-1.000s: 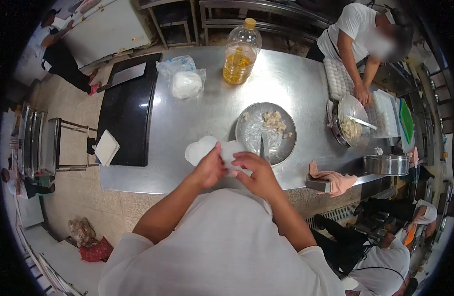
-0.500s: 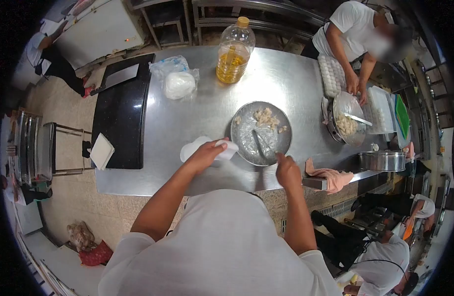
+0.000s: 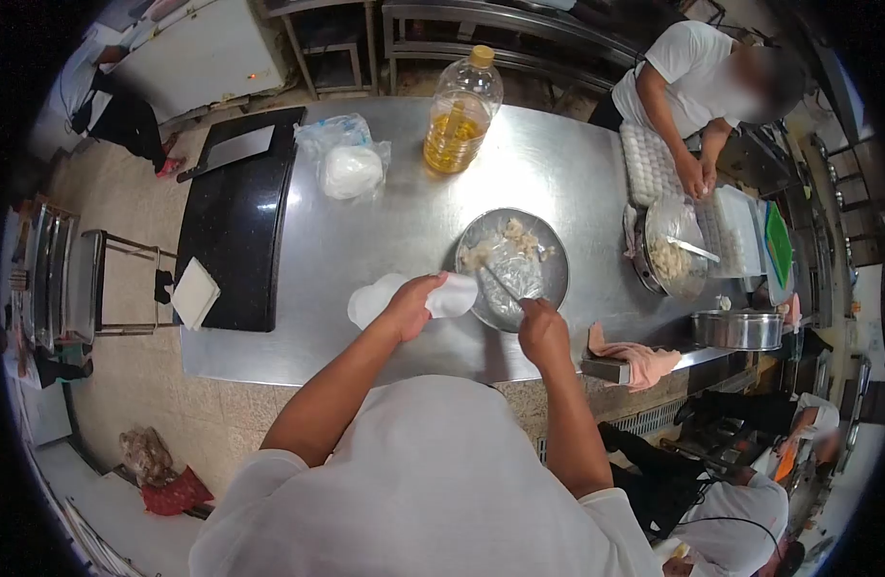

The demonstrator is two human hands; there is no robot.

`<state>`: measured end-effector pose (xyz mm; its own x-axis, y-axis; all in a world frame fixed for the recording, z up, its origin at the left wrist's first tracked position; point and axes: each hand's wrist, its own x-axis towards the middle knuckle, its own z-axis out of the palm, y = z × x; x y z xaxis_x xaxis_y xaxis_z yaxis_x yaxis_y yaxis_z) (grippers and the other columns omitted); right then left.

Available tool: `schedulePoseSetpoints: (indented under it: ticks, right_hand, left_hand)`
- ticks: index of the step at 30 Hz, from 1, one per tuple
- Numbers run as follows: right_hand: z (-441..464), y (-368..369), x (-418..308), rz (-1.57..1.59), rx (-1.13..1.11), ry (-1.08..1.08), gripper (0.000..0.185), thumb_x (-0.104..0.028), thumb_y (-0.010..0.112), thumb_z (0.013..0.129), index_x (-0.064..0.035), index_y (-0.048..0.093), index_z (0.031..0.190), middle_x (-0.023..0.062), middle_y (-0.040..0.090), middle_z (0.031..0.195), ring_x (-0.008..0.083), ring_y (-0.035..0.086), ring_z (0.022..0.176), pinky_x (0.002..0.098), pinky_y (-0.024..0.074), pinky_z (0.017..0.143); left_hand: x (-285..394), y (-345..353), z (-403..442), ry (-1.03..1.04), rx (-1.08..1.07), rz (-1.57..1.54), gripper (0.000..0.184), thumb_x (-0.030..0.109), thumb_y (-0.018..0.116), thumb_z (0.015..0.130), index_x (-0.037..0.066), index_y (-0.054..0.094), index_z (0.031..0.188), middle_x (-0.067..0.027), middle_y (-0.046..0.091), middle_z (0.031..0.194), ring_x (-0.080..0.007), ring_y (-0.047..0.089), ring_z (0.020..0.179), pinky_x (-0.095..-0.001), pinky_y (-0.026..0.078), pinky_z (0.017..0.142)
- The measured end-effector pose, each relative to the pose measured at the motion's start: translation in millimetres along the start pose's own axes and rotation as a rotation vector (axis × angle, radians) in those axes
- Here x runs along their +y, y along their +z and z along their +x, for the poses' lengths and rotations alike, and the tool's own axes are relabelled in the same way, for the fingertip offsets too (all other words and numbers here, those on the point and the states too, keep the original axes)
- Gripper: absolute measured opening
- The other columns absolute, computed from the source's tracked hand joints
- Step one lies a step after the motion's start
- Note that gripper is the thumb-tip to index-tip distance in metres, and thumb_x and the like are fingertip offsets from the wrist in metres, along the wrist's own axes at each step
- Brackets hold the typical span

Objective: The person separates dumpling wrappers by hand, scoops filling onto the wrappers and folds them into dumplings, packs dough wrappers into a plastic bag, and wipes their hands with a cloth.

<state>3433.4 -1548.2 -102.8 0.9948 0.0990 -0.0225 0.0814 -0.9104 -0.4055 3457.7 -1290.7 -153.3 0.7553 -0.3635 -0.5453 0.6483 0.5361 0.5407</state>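
My left hand (image 3: pixel 411 310) is closed on a thin white round wrapper (image 3: pixel 455 297), held flat beside the near left rim of a metal bowl (image 3: pixel 561 274). More round white wrappers (image 3: pixel 367 302) lie on the table just left of that hand. My right hand (image 3: pixel 543 335), fingers wrapped, grips a thin stick-like utensil (image 3: pixel 501 282); its far end reaches the left side of the bowl. Pale lumpy filling (image 3: pixel 525 238) lies at the bowl's far side, on what looks like clear plastic lining. The utensil's exact kind does not show.
An oil bottle (image 3: pixel 459 120) and a bagged white lump (image 3: pixel 352 173) stand farther back. A cleaver (image 3: pixel 233 152) rests on the black board (image 3: pixel 235 231) at left. Right are a pink cloth (image 3: pixel 639 358), egg trays (image 3: pixel 649 163) and a co-worker (image 3: pixel 675 96) by a second bowl (image 3: pixel 654 274).
The utensil has swung left across the bowl, to its left inner side, as my right hand moved slightly left and up. My left hand shifted right, and the wrapper now shows flatter.
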Motion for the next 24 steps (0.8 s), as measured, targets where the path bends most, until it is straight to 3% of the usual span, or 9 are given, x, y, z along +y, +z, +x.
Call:
schedulePoseSetpoints:
  ticks: [4, 6, 10, 15, 19, 21, 22, 24]
  right_hand:
    - [-5.1, -3.7, 0.6, 0.121, -0.033, -0.075, 0.030, -0.002, 0.054, 0.077, -0.0042, 0.068, 0.103, 0.0212, 0.066, 0.094, 0.0410, 0.064, 0.088, 0.0492, 0.0511, 0.076]
    - [-8.2, -6.2, 0.7, 0.150, 0.066, 0.009, 0.028, -0.003, 0.055, 0.078, -0.0046, 0.067, 0.103, 0.0202, 0.065, 0.093, 0.0405, 0.064, 0.087, 0.0495, 0.0510, 0.075]
    - [-16.4, -3.3, 5.8, 0.073, 0.093, 0.021, 0.028, -0.003, 0.055, 0.079, -0.0053, 0.067, 0.104, 0.0193, 0.066, 0.095, 0.0402, 0.064, 0.087, 0.0490, 0.0514, 0.076]
    - [-32.9, 6.1, -4.0, 0.028, 0.066, 0.025, 0.030, -0.004, 0.056, 0.078, -0.0067, 0.067, 0.106, 0.0188, 0.066, 0.095, 0.0389, 0.065, 0.084, 0.0474, 0.0525, 0.073]
    - [-40.7, 11.1, -18.3, 0.054, 0.087, 0.048, 0.030, -0.003, 0.055, 0.077, -0.0066, 0.067, 0.105, 0.0187, 0.066, 0.094, 0.0388, 0.065, 0.083, 0.0470, 0.0526, 0.073]
    - [-43.6, 15.0, -20.1, 0.075, 0.028, 0.056, 0.029, 0.000, 0.055, 0.078, -0.0042, 0.068, 0.104, 0.0204, 0.066, 0.099, 0.0400, 0.064, 0.088, 0.0463, 0.0521, 0.077]
    - [-44.8, 14.3, -20.1, 0.075, 0.030, 0.061, 0.029, 0.000, 0.055, 0.078, -0.0042, 0.068, 0.104, 0.0204, 0.066, 0.099, 0.0400, 0.064, 0.088, 0.0463, 0.0521, 0.077]
    - [-44.7, 12.3, -20.9, 0.136, 0.012, 0.014, 0.029, -0.001, 0.056, 0.079, -0.0034, 0.069, 0.105, 0.0210, 0.067, 0.096, 0.0397, 0.065, 0.087, 0.0449, 0.0526, 0.076]
  left_hand:
    - [6.8, 4.8, -12.5, -0.002, 0.049, 0.083, 0.040, 0.031, 0.055, 0.096, 0.001, 0.059, 0.121, -0.0092, 0.063, 0.120, -0.0222, 0.060, 0.112, -0.0358, 0.044, 0.097]
    - [18.7, 14.9, -26.1, -0.079, 0.234, 0.433, 0.040, 0.031, 0.055, 0.095, 0.000, 0.059, 0.120, -0.0097, 0.064, 0.117, -0.0224, 0.060, 0.111, -0.0354, 0.045, 0.097]
    - [-0.5, -34.7, 6.2, -0.028, 0.182, 0.456, 0.038, 0.030, 0.055, 0.095, 0.001, 0.060, 0.119, -0.0087, 0.065, 0.114, -0.0212, 0.061, 0.107, -0.0334, 0.046, 0.092]
    - [11.8, -17.2, -6.5, 0.001, -0.002, 0.146, 0.038, 0.024, 0.054, 0.094, 0.001, 0.058, 0.125, -0.0066, 0.063, 0.124, -0.0192, 0.061, 0.106, -0.0333, 0.046, 0.089]
    - [14.1, -8.9, -10.6, -0.073, 0.054, 0.278, 0.041, 0.021, 0.054, 0.093, 0.000, 0.056, 0.129, -0.0066, 0.060, 0.130, -0.0210, 0.061, 0.109, -0.0356, 0.046, 0.093]
    - [3.6, -21.1, -2.4, -0.083, -0.026, 0.272, 0.050, 0.031, 0.055, 0.092, 0.004, 0.055, 0.134, -0.0026, 0.060, 0.127, -0.0165, 0.054, 0.115, -0.0418, 0.029, 0.103]
    - [-0.8, -25.6, 0.7, -0.086, -0.029, 0.275, 0.050, 0.031, 0.055, 0.092, 0.004, 0.055, 0.134, -0.0026, 0.060, 0.127, -0.0165, 0.054, 0.115, -0.0418, 0.029, 0.103]
    - [-2.1, -29.0, 1.4, -0.117, -0.076, 0.274, 0.052, 0.034, 0.056, 0.090, 0.006, 0.055, 0.134, 0.0002, 0.057, 0.132, -0.0171, 0.049, 0.121, -0.0485, 0.017, 0.106]
